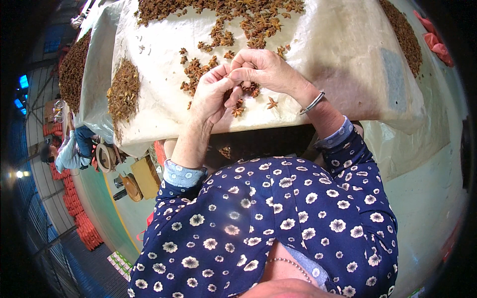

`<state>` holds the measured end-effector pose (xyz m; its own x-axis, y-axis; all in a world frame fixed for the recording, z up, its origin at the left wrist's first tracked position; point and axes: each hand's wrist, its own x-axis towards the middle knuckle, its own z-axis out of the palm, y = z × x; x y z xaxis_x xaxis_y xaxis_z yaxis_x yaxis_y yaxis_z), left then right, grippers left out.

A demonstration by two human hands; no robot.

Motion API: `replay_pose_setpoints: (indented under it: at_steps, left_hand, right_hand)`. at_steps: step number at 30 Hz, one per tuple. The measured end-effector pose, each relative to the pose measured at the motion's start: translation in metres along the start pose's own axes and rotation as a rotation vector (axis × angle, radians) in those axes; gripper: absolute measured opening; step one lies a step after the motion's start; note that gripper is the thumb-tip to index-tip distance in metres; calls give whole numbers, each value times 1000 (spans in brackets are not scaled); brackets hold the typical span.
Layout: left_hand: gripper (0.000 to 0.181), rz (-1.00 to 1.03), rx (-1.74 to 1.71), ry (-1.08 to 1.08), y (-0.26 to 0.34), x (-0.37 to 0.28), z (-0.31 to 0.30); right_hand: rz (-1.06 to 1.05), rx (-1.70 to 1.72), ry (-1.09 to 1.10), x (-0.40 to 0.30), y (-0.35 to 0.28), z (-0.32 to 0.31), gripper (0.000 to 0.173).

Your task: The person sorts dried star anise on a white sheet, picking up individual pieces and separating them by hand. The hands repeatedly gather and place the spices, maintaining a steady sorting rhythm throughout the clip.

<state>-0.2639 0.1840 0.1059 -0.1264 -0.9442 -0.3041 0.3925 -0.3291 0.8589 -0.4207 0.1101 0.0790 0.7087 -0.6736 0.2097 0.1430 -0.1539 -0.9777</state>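
Note:
My left hand (215,91) and my right hand (262,70) meet fingertip to fingertip above the cloth-covered table (164,93). Thumbs and forefingers are pinched together; whether something small is between them cannot be seen. Under and beside the hands lie loose star anise pods (194,72), some partly hidden by the fingers. One single star anise (272,102) rests to the right, near the table's front edge. Beyond the hands spreads a larger heap of star anise (257,26). A metal bangle circles my right wrist.
A pile of stalks and debris (125,91) lies at the table's left. Brown heaps stand at far left (74,70) and far right (404,35). Another person (72,152) sits at the left, near a round container (106,157) and a wooden stool (145,178). Red sacks (74,201) are stacked beyond.

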Motion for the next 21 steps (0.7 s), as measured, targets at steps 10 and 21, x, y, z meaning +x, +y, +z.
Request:
replay_pose_setpoints:
  at_steps: [10,21]
  left_hand:
    - [9,-62,125,6,7,3,11]
    - [8,-172,38,-44,8,1,10]
  right_hand:
    - [-215,-571,414,3,14,13,17]
    - [-290,-732,490,3,19,15,16]
